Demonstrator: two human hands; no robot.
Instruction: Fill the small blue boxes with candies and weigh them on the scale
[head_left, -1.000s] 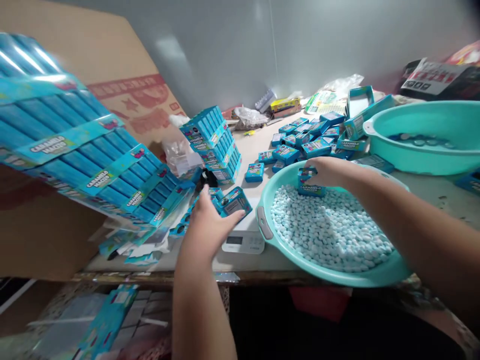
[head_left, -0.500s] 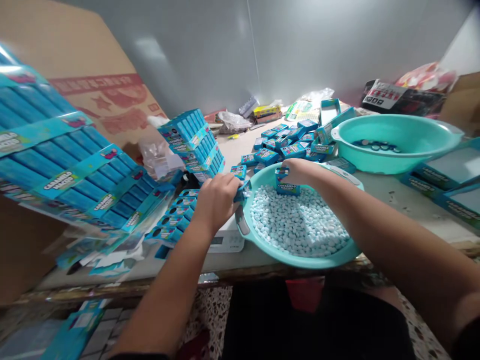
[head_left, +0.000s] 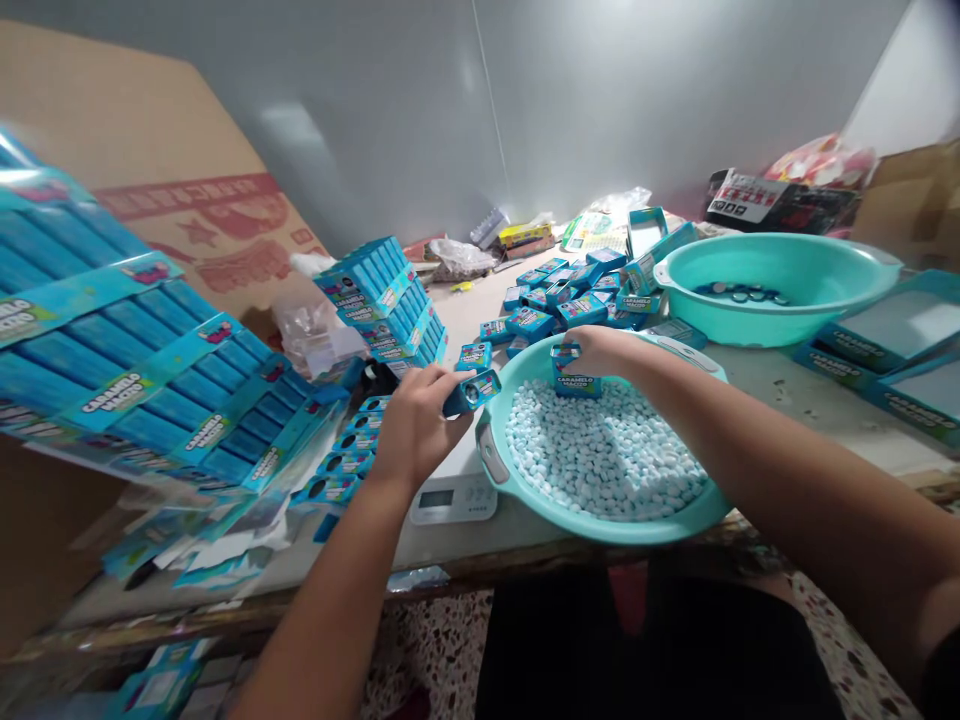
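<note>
A teal basin holds many small pale candies. My right hand reaches over its far rim and grips a small blue box, whose lower edge touches the candies. My left hand holds another blue box by the basin's left handle, its end turned towards me. A white scale lies below that hand, beside the basin. One more small box stands just behind the held one.
Loose blue boxes are piled behind the basin. A second teal basin with a few dark items is at right, near open trays. Packed displays and a large carton rise at left.
My left hand has moved slightly left and down with its box, showing the box's end and more of the scale. My right hand still holds its box at the candies. The view has shifted slightly.
</note>
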